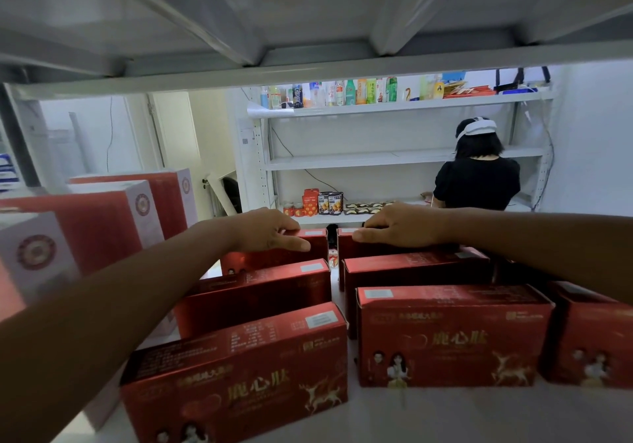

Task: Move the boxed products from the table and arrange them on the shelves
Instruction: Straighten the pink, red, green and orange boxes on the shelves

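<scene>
Red cardboard throughout: boxes three deep in two files on the white shelf board (394, 415), plus one more red box (589, 340) at far right. Reaching deep into the bay, close under the upper shelf (308, 76).

Gripping the rear left box (274, 257) with the left hand (270, 230), fingers hooked over its far top edge, thumb laid along the near one. Same with the right hand (397, 225) on the rear right box (394, 252): curled over the top, thumb pressed along the front edge. Both boxes at the back of the files, side by side with a narrow gap between, each just behind a middle box (260, 292). Tall white-and-red cartons (102, 223) beside the left file.

Looks like the placing step, close to done for this pair: seating or squaring the back row, not fetching. Cannot tell whether fully set down.

Next, probably: let go of both, draw the arms out over the middle and front boxes (239, 374) without nudging them, then go to the table for more, though no table in view. Worth minding the low shelf overhead and the tight gap between files.

Beyond, another rack (376, 158) with bottles, and a person in black (479, 182), turned away.
</scene>
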